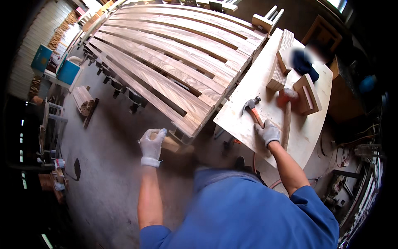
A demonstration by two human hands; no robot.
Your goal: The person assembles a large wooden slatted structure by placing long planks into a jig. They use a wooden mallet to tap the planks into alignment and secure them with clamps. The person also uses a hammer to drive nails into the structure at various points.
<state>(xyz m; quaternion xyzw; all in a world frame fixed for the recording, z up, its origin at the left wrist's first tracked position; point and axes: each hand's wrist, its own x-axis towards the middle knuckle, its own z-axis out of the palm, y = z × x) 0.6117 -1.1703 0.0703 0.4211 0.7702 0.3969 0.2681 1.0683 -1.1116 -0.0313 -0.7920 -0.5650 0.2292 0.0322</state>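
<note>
My right hand (268, 132), in a pale work glove, is closed around the orange handle of a claw hammer (252, 108). The hammer's dark head rests on the light plywood tabletop (236, 114). Just right of it lies a mallet (287, 97) with a reddish head and wooden handle. My left hand (152, 143), also gloved, is closed on a wooden block (176, 146). That block is blurred and sticks out to the right, below the near corner of a large slatted wooden panel (178, 89).
Wooden pieces stand on the tabletop, among them a stacked block (277, 74) and a frame-like piece (307, 94). Dark blue cloth (304, 66) lies behind them. Bundled wood strips (84, 101) rest on the floor at left. A hose (275, 182) runs under the table.
</note>
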